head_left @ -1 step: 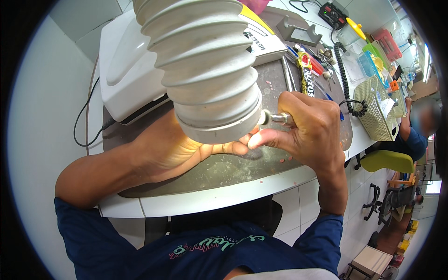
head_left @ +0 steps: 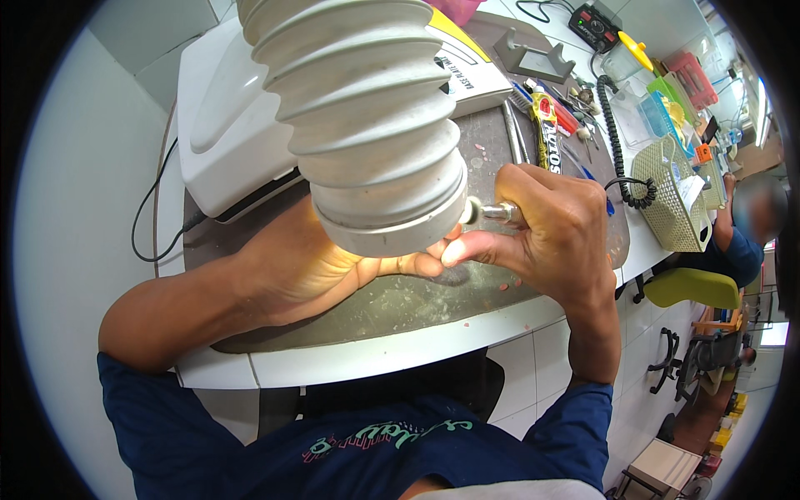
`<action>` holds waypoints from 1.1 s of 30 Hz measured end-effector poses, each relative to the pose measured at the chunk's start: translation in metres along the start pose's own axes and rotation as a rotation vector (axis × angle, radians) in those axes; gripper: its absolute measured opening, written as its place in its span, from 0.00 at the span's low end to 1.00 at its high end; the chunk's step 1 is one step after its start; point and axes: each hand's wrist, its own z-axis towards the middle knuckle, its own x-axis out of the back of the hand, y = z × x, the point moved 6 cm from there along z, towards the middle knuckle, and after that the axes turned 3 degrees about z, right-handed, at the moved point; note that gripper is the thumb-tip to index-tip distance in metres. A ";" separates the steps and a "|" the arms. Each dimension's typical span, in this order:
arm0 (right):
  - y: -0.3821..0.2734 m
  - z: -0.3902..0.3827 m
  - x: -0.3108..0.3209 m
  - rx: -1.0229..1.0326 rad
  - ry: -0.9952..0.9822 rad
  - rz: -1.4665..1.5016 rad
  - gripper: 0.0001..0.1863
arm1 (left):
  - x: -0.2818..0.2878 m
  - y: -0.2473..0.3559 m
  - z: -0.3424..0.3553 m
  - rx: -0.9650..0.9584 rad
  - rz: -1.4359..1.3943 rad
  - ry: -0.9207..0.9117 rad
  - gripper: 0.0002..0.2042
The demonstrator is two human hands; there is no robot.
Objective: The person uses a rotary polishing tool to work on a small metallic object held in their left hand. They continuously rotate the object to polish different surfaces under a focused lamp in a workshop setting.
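A wide white ribbed hose (head_left: 367, 117) hangs over the worktop, its round mouth hiding much of my left hand (head_left: 308, 267). That hand's fingers curl together beneath the mouth around something I cannot make out. My right hand (head_left: 554, 233) grips a silver rotary handpiece (head_left: 504, 212), whose pale round tip sits beside the hose mouth. My right thumb is extended close to the left hand's fingertips. Both are above a scuffed grey mat (head_left: 392, 308) with scattered small pink bits.
A white machine (head_left: 225, 117), labelled box (head_left: 475, 92), metal stand (head_left: 537, 58), control unit (head_left: 593, 29), assorted tools (head_left: 567, 117), coiled cord (head_left: 617, 142) and perforated basket (head_left: 667, 200) surround the mat. A co-worker (head_left: 742, 225) sits at far right by a green chair (head_left: 692, 287).
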 end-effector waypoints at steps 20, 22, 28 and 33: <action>0.002 -0.001 0.000 -0.006 0.016 0.003 0.34 | -0.001 -0.001 0.000 -0.010 0.085 0.027 0.15; 0.005 -0.002 0.001 -0.007 0.036 -0.005 0.34 | -0.001 -0.001 -0.001 -0.002 0.052 0.020 0.15; 0.004 -0.001 0.004 -0.033 0.025 -0.003 0.34 | -0.002 0.005 -0.001 -0.066 0.098 0.101 0.15; 0.005 -0.002 0.003 -0.097 -0.020 -0.001 0.33 | 0.007 0.001 -0.004 -0.162 0.236 0.132 0.14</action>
